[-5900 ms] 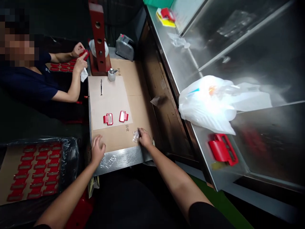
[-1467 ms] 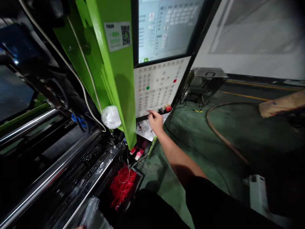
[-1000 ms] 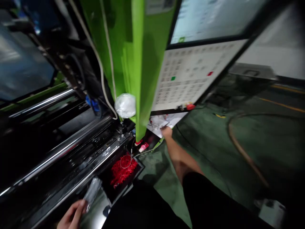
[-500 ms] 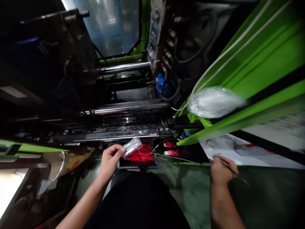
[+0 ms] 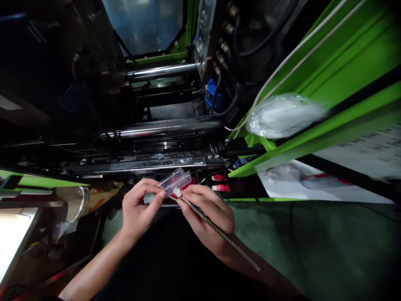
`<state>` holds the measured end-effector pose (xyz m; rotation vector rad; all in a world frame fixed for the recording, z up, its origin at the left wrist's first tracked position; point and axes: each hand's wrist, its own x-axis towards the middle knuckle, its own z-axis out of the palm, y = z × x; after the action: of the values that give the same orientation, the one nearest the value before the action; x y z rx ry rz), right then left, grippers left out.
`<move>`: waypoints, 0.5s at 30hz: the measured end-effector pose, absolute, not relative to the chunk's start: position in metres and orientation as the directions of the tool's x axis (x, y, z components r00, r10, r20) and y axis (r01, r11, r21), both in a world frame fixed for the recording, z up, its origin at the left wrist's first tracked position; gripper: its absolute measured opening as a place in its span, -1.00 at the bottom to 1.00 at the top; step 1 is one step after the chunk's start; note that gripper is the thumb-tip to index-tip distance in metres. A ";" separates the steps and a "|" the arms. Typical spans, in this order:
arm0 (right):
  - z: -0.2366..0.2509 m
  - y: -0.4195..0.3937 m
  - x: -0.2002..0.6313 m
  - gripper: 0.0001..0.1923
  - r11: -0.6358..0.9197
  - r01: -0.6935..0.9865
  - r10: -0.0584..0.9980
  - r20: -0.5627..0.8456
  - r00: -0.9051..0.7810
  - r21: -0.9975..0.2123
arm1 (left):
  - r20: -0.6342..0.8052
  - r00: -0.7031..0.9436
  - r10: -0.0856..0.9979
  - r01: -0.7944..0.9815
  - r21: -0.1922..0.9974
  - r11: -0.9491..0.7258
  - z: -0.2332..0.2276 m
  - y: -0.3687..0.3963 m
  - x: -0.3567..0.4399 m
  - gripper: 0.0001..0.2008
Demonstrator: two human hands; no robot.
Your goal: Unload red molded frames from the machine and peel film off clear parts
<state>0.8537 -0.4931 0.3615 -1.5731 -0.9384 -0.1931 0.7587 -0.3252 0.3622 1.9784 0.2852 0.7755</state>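
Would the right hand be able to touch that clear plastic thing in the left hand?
Probably yes: the right hand is right beside the clear plastic thing; only the white tip of the rod it holds seems between them.

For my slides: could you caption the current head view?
Left fingers hold clear plastic and right fingers a thin ribbed rod, close together before a machine.

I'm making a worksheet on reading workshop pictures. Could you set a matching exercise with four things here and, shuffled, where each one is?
1. Clear plastic piece
2. Thin ridged rod
3. Plastic-wrapped bundle
4. Blue part

A. In front of the green panel
B. Held by the right hand
C. Next to a dark hose
D. Held by the left hand

Pairs: 1-D, 2-B, 3-A, 4-C
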 end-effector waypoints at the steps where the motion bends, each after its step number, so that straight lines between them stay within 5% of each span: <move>1: 0.360 -0.493 0.855 -0.62 0.066 0.653 0.450 0.606 0.656 -0.755 | 0.415 0.769 0.487 -0.119 0.841 -0.528 0.362 -0.326 0.758 -0.96; 15: 0.347 -0.484 0.858 -0.65 0.112 0.622 0.457 0.596 0.660 -0.775 | 0.426 0.803 0.417 -0.107 0.791 -0.602 0.364 -0.334 0.751 -0.90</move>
<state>0.8581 -0.4835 0.3469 -1.5219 -0.9335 -0.1508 0.7509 -0.3337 0.3637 2.0981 0.2286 0.7461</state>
